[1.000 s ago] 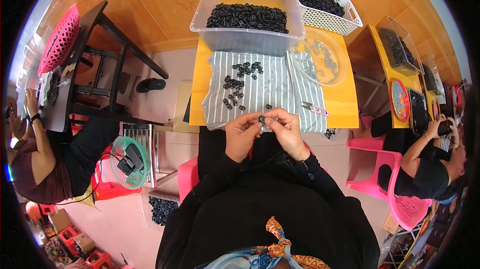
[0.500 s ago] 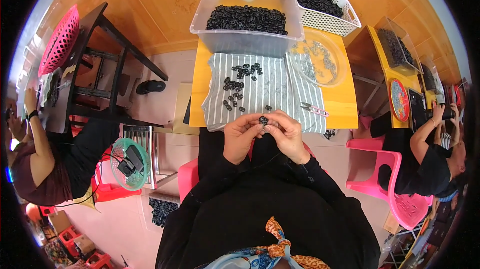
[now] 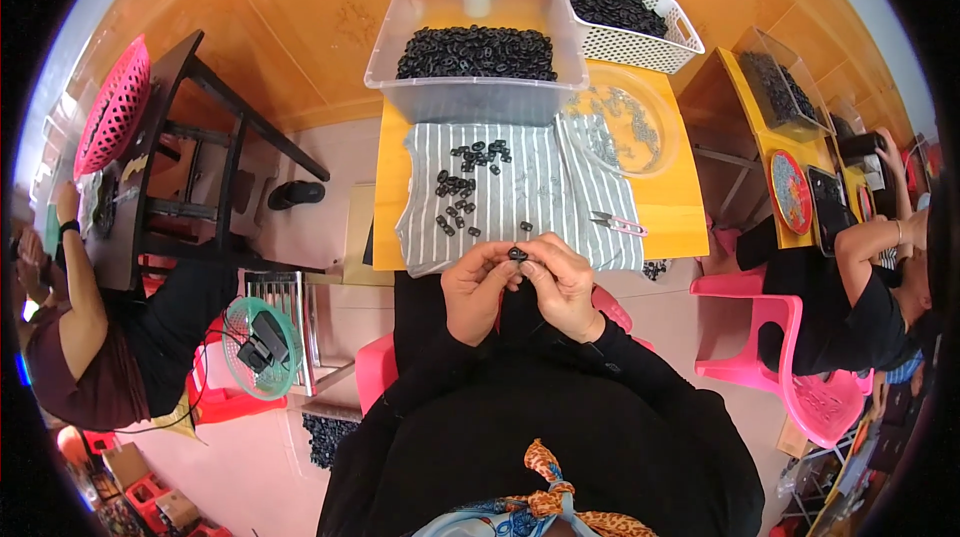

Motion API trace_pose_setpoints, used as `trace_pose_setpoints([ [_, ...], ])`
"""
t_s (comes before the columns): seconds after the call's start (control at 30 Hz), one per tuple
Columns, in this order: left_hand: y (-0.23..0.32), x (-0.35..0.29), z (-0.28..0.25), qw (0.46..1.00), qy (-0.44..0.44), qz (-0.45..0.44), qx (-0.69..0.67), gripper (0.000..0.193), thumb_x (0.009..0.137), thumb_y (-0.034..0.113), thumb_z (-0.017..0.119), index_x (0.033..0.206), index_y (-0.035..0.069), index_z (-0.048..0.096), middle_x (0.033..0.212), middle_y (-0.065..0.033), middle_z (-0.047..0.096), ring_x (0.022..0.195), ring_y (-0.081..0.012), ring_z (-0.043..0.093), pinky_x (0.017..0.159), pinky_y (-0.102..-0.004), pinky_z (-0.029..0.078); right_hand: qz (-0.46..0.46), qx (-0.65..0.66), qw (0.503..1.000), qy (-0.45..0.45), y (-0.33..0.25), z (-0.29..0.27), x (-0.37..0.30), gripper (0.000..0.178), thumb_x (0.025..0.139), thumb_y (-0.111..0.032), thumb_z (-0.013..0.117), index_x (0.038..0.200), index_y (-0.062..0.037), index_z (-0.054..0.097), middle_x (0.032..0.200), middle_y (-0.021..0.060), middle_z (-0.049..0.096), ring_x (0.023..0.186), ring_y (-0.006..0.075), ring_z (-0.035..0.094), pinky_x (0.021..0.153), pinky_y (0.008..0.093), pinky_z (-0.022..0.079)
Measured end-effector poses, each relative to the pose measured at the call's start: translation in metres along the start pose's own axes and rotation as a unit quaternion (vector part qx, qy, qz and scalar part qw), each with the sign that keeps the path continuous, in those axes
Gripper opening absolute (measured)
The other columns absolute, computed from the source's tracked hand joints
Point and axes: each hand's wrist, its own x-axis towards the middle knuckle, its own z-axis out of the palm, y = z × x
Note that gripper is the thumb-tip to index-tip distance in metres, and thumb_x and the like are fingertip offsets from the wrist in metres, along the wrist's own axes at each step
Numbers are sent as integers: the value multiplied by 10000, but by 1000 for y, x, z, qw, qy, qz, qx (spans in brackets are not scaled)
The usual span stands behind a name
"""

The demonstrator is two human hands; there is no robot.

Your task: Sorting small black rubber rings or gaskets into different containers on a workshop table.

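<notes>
Pinched between the fingertips of both my hands is a small black oval plastic piece (image 3: 517, 253), held just off the table's front edge. My left hand (image 3: 474, 289) grips it from one side and my right hand (image 3: 562, 287) from the other, thumbs close together. Fingers cover much of its lower part. Beyond them lies a grey-and-white striped cloth (image 3: 420, 227), with one black piece (image 3: 526, 226) nearest my fingers and several more in loose clusters (image 3: 457, 184) at the left. Pink-handled thread snips (image 3: 620, 224) rest on the cloth's right side.
A clear bin (image 3: 475, 102) of black pieces stands at the table's back, beside a white perforated basket (image 3: 640, 55). A round clear tray (image 3: 667, 127) holds small glinting bits. Co-workers sit left (image 3: 90, 357) and right (image 3: 850, 307); a pink chair (image 3: 780, 327) stands right.
The whole view has shifted slightly, the table now lower in it. Both hands keep the black piece, which seems turned a little. The co-worker at right has raised an arm toward a dark object.
</notes>
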Motion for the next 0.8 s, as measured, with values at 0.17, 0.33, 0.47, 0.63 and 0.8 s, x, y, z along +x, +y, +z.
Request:
trace_pose_setpoints([
  [0.17, -2, 1, 0, 1000, 3, 12, -6, 196, 824, -21, 577, 1019, -28, 588, 805, -48, 623, 661, -87, 565, 591, -203, 451, -14, -26, 1000, -1, -3, -1, 3, 144, 790, 75, 535, 925, 53, 580, 778, 107, 542, 651, 160, 558, 579, 242, 438],
  [0.33, -5, 4, -10, 997, -26, -70, 9, 237, 814, -12, 592, 1050, -29, 582, 802, -60, 618, 663, -97, 574, 572, -205, 459, 153, 102, 982, -36, 21, -19, -1, 140, 812, 46, 546, 938, 20, 601, 755, 39, 577, 650, 90, 539, 579, 215, 432],
  [0.47, -7, 5, -26, 991, -36, -120, 36, 284, 803, -2, 603, 1085, -19, 575, 793, -58, 608, 661, -98, 576, 561, -196, 457, 209, 78, 974, 37, 3, -77, 74, 163, 785, 27, 533, 916, -26, 615, 757, 1, 570, 671, 65, 522, 598, 198, 416],
  [0.63, 9, 6, -28, 994, -24, -100, 45, 249, 805, 9, 603, 1053, -19, 595, 778, -43, 610, 652, -91, 574, 552, -198, 451, 82, 239, 949, 189, -10, -128, 192, 265, 814, -21, 531, 1048, 101, 507, 808, 67, 587, 695, 102, 531, 653, 212, 427],
  [0.8, 6, 1, -44, 991, 24, -117, 57, 251, 802, 20, 613, 1049, -22, 597, 767, -43, 613, 636, -91, 574, 546, -197, 446, 179, 36, 982, -41, 27, -91, 127, 152, 833, -66, 546, 965, -34, 613, 790, 3, 617, 675, 63, 538, 612, 208, 430],
])
